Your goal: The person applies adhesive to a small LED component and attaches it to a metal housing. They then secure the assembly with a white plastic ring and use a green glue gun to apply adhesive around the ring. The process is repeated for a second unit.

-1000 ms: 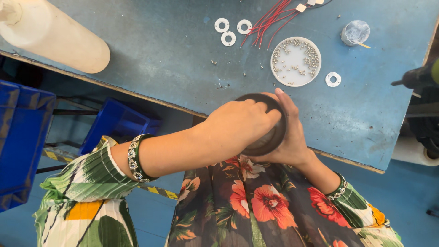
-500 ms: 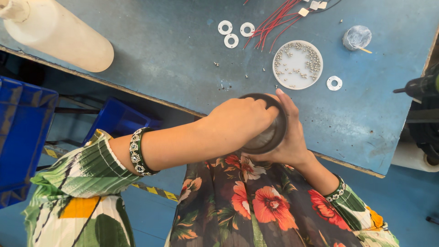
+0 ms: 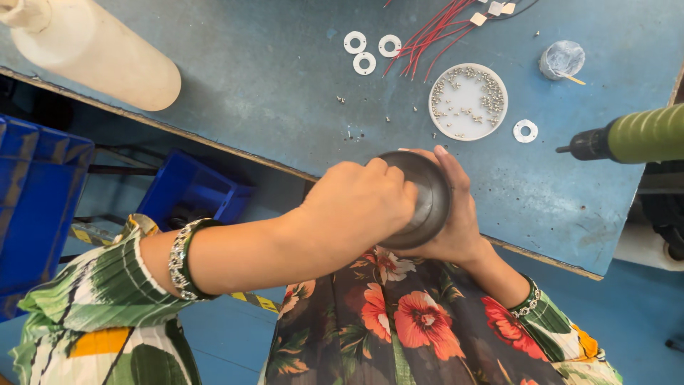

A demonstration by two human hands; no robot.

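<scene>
A dark grey round metal part (image 3: 425, 196) is held at the near edge of the blue worktable (image 3: 271, 85). My left hand (image 3: 360, 203) covers its left side and top, fingers curled over it. From the right and below, my right hand (image 3: 456, 221) cups the part, fingers reaching up along its rim. Most of the part's face is hidden by my left hand.
On the table lie a white dish of small screws (image 3: 468, 101), three white washers (image 3: 370, 48), another washer (image 3: 525, 130), red wires (image 3: 434, 32) and loose screws. A green powered screwdriver (image 3: 627, 139) juts in from the right. A cream cylinder (image 3: 92, 50) lies far left; blue crates (image 3: 43, 192) stand below.
Both hands stay on the metal part with little shift. The green screwdriver now shows further into view at the right.
</scene>
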